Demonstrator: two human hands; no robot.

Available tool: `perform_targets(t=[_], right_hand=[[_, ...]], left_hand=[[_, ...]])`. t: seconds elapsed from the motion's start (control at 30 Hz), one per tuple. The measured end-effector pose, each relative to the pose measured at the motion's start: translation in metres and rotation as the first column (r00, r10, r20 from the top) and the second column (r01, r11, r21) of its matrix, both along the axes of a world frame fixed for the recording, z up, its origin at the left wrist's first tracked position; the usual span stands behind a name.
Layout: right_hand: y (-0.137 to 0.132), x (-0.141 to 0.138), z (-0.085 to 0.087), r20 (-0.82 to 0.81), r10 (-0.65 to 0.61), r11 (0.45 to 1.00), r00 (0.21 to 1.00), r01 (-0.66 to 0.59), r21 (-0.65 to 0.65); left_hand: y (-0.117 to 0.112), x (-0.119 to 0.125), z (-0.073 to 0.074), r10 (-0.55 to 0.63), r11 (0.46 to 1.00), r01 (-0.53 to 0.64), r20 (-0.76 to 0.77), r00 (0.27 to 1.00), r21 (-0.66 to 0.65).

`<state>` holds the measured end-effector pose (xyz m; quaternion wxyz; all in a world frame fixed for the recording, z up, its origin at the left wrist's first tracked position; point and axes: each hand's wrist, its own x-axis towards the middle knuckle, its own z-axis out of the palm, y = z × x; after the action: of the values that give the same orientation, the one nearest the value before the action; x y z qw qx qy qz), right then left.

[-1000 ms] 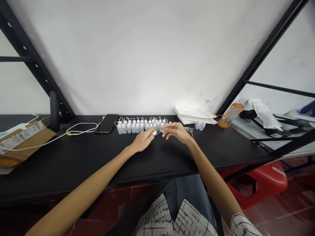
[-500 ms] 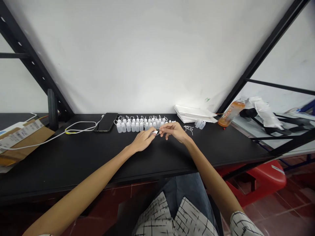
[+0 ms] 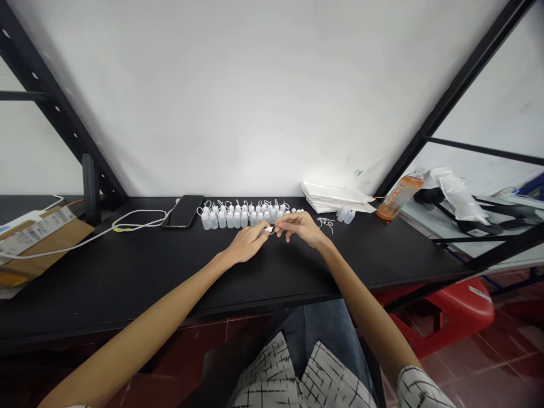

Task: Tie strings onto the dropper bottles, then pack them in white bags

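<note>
Strapped bottles look done in rows on desk; left hand grip clamped on white-tipped bottle in front, right hand pinching its thin strap; bare bottles, loose straps apparently pending.

Just the one cam here, worn on the head, so it looks forward and down from above and behind the fingers. They land around mid-frame, and it's no close-up: it sits far enough back that both forearms fit in. Beyond the fingers, the wall fills the top; on the near side you get the surface's front edge and the wearer's lap. Pretty wide view, honestly.
</note>
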<state>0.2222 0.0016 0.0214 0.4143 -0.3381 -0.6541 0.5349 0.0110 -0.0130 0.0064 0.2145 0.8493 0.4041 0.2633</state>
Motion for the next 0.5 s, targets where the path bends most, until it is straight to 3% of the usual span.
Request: perform_targets(t=[0.5], right_hand=[[0.0034, -0.0022, -0.0074, 0.164, -0.068, 0.994, 0.984, 0.053, 0.098]], left_hand=[[-0.0003, 0.0040, -0.0039, 0.003, 1.000, -0.002, -0.050, 0.999, 0.019]])
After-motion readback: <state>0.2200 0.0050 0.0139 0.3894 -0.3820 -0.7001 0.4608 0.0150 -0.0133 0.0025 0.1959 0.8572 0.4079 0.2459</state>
